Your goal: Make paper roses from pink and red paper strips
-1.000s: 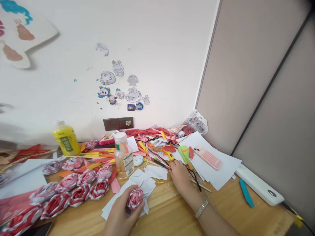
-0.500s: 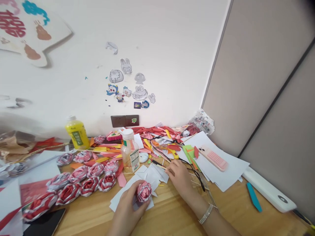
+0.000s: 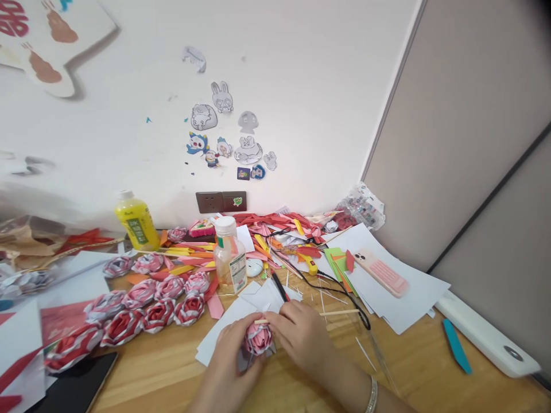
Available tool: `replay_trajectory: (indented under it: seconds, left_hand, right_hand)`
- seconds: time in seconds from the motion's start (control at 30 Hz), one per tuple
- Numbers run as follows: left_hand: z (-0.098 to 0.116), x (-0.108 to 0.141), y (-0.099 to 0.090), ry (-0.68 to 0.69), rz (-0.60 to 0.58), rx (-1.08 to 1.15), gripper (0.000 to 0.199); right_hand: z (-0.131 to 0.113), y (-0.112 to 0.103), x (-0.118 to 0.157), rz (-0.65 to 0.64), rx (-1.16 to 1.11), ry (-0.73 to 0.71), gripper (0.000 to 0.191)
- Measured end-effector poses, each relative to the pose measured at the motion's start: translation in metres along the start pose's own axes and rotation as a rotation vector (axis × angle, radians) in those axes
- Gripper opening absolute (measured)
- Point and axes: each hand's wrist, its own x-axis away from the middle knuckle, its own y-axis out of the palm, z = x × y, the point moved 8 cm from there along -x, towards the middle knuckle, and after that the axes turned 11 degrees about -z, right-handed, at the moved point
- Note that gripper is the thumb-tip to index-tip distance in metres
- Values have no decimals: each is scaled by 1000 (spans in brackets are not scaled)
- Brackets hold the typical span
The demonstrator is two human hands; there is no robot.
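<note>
Currently gripping pink paper rose in curled fingers and thumb of left hand, over white paper; underside hidden. Pinching pale stick across rose's top with fingertips of right hand, covering its far end. Cannot tell whether dark rod also held. Cannot read small print on clear bottle, green label on yellow bottle, or red lettering cropped at top left.

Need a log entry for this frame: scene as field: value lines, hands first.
Left grip: around a pink paper flower
Right grip: holds a pale stick, tip at the flower
Below: white paper on a wooden table
Picture left: paper flowers in rows
Beyond: clear bottle, yellow bottle
Picture right: pink phone on a paper stack
Unclear: whether stick touches flower
</note>
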Motion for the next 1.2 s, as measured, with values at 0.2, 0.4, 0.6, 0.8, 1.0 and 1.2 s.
replay_trajectory:
  seconds: [0.2,0.4,0.6,0.8,1.0,1.2]
  left_hand:
    - [6,-2,-1,64,17,-54,43]
    - [19,-4,-8,120,57,-123,36]
    - [23,2,-11,180,117,-202,39]
    - [24,11,-15,197,208,-269,38]
    - [31,14,-13,266,192,-375,43]
    - [20,12,-17,165,236,-303,36]
  right_hand:
    - [-1,-5,2,94,25,29,37]
    - [-9,-4,3,88,-4,75,34]
    - [-15,-2,2,68,-29,96,28]
    - [-34,-23,-3,170,82,4,25]
    - [-38,-19,-3,125,143,26,32]
    - [-40,-7,-5,139,157,59,32]
